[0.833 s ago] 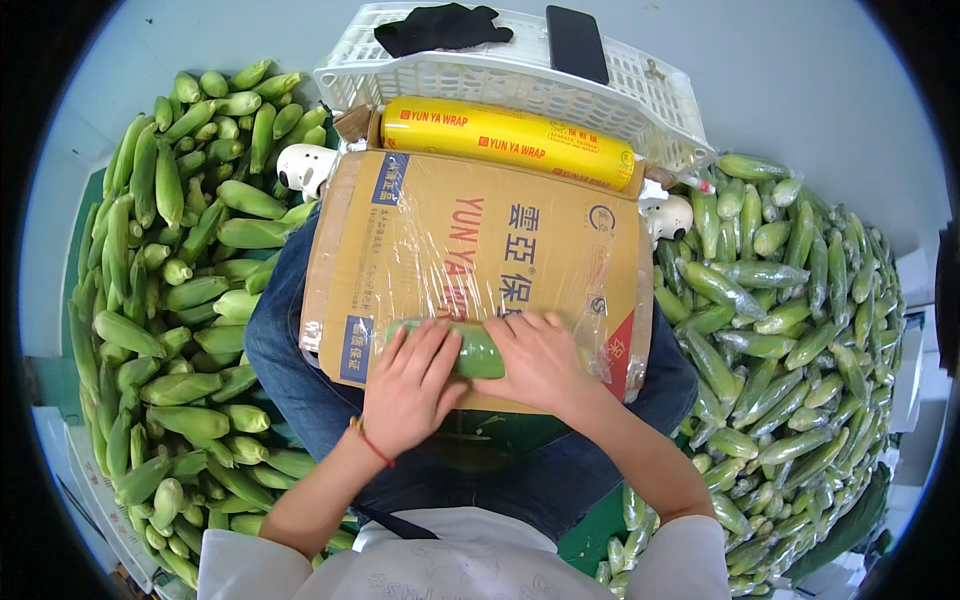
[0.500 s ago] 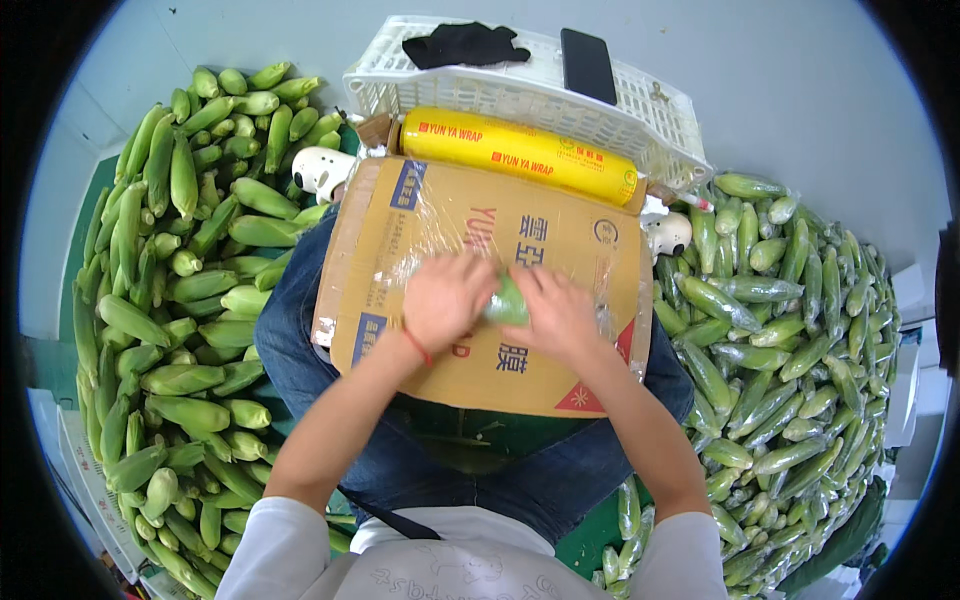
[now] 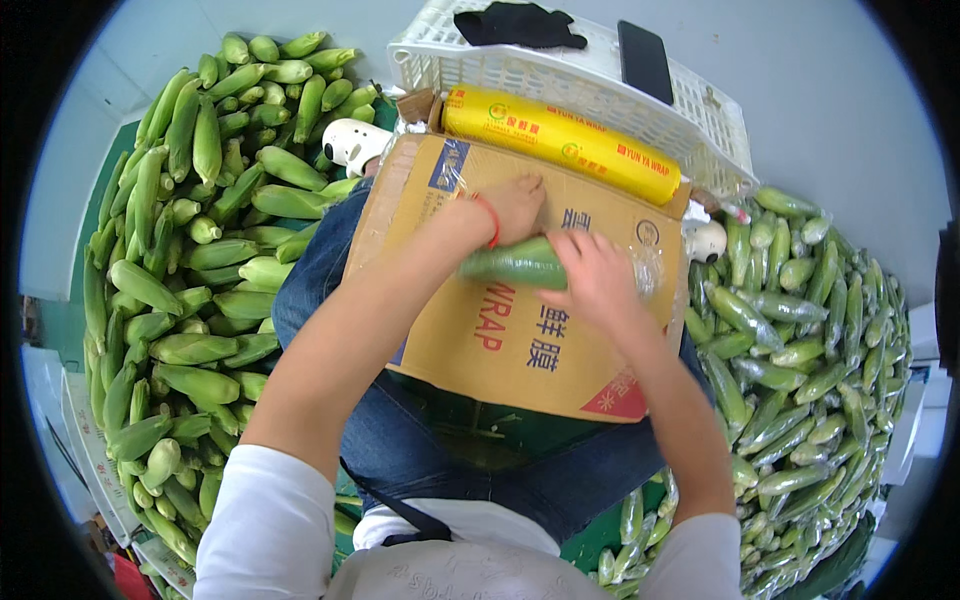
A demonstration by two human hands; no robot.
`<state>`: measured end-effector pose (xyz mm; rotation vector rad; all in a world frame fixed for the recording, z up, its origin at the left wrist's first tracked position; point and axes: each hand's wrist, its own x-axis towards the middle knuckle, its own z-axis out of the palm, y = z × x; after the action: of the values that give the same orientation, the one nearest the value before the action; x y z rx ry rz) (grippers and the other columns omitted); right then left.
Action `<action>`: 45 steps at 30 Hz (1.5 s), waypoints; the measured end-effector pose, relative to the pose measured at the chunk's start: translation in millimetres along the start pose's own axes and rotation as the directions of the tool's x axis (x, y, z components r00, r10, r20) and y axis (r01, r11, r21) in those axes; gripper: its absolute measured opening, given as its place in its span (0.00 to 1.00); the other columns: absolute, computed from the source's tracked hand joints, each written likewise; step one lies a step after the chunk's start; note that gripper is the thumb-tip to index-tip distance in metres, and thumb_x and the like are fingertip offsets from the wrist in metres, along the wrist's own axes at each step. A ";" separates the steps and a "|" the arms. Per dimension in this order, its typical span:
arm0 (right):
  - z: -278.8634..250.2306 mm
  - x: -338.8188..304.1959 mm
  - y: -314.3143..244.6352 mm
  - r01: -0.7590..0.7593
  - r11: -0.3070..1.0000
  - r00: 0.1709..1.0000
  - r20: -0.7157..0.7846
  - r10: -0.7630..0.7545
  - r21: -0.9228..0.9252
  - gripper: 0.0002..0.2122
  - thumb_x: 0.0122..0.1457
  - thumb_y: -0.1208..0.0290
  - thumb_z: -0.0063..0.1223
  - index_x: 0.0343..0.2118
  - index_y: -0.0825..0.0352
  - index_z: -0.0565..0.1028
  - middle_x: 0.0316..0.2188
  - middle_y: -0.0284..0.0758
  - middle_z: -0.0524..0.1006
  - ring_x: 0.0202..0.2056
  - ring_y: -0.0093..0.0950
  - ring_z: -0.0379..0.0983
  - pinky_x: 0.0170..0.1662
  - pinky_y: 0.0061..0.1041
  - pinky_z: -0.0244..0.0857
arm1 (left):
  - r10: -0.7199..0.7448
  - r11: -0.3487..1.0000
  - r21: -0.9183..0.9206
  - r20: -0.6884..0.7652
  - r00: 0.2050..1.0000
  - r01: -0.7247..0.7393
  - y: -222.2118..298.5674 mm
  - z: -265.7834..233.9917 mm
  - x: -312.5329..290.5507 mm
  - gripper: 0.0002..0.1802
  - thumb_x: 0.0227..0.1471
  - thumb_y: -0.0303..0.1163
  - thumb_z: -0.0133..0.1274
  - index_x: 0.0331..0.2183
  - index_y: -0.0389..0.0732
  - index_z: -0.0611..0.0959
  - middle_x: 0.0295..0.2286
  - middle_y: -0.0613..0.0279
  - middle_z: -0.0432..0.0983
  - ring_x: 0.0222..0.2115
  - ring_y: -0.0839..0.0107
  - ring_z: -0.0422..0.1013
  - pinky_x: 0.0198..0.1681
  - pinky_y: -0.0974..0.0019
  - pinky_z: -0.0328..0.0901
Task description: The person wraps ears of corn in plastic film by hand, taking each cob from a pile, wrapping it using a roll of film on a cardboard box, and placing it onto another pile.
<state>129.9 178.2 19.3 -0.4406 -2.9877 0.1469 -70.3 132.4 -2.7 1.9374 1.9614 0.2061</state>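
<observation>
Right hand (image 3: 600, 275): thumb and fingers partly closed, grasping the right-hand part of a green corn ear (image 3: 515, 265). Left hand (image 3: 512, 208): palm down, fingers slightly bent, just beyond the ear's left half; cannot tell whether it pinches anything. Ear lies crosswise over a cardboard box (image 3: 435, 330), closer to the box's far edge than its near edge, well apart from the red near-right corner. Crumpled clear film (image 3: 648, 270) by the box's right edge.

Box sits between the person's knees. Along its far edge, a yellow roll (image 3: 560, 142); behind that, an upturned white plastic basket (image 3: 480, 70) carrying a black cloth (image 3: 520, 25) and a dark phone (image 3: 645, 62). Left of the person, heap of unwrapped corn (image 3: 190, 255); right, heap of film-wrapped corn (image 3: 790, 350). Green floor covering (image 3: 590, 535) visible below
</observation>
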 end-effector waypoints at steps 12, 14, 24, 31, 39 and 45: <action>-35.6 -63.8 -65.3 -0.143 0.904 0.774 0.615 -0.152 0.403 0.30 0.42 0.46 0.63 0.43 0.64 0.73 0.36 0.45 0.77 0.38 0.44 0.74 0.42 0.38 0.68 | -0.137 0.970 0.231 0.236 0.962 0.082 18.1 -15.8 6.4 0.42 0.46 0.43 0.61 0.56 0.31 0.64 0.59 0.49 0.56 0.53 0.56 0.65 0.52 0.59 0.65; -40.0 -100.8 -83.7 -0.246 0.738 0.722 0.627 -0.293 0.628 0.35 0.46 0.42 0.58 0.54 0.60 0.67 0.37 0.46 0.78 0.39 0.46 0.75 0.43 0.39 0.67 | -0.054 0.989 0.144 0.069 0.996 0.044 9.5 -17.4 -10.2 0.38 0.47 0.43 0.59 0.55 0.34 0.67 0.55 0.50 0.63 0.49 0.55 0.69 0.49 0.58 0.67; -15.2 -197.8 -135.5 -0.439 -0.899 0.628 0.720 -0.296 0.014 0.38 0.49 0.52 0.60 0.59 0.69 0.58 0.43 0.49 0.72 0.38 0.43 0.73 0.40 0.40 0.70 | 0.200 0.800 -0.348 -0.613 0.764 -0.489 115.9 45.7 -191.7 0.13 0.52 0.40 0.53 0.36 0.43 0.84 0.41 0.55 0.76 0.46 0.53 0.72 0.51 0.50 0.66; 27.6 -177.8 -164.6 -0.460 -0.867 0.888 -0.081 -0.453 -0.191 0.44 0.47 0.26 0.40 0.47 0.71 0.69 0.26 0.48 0.74 0.20 0.35 0.72 0.22 0.28 0.67 | -0.234 -0.648 -0.677 -0.258 0.937 -0.348 144.7 59.7 -166.1 0.18 0.57 0.39 0.47 0.48 0.47 0.70 0.29 0.56 0.71 0.31 0.61 0.73 0.37 0.53 0.71; -20.7 -186.5 -111.8 -0.524 -0.676 0.696 0.718 0.012 0.519 0.42 0.46 0.63 0.68 0.62 0.65 0.54 0.44 0.38 0.71 0.31 0.27 0.74 0.29 0.22 0.70 | -0.751 0.169 -0.947 -0.303 0.587 -0.272 106.1 65.4 -185.4 0.15 0.64 0.40 0.37 0.35 0.38 0.71 0.26 0.62 0.68 0.25 0.73 0.68 0.30 0.71 0.66; -36.0 -191.0 -80.9 -0.424 0.176 0.725 0.216 0.654 0.888 0.24 0.46 0.78 0.65 0.48 0.70 0.72 0.42 0.40 0.76 0.37 0.25 0.74 0.38 0.26 0.70 | -0.605 0.402 -0.913 -0.320 0.729 -0.067 114.2 80.4 -206.8 0.23 0.65 0.39 0.36 0.50 0.31 0.75 0.30 0.60 0.73 0.29 0.76 0.67 0.34 0.74 0.63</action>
<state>293.4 48.0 44.5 -1.2066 -1.8472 1.5820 61.6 -79.6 -2.3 0.7722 1.8167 1.6242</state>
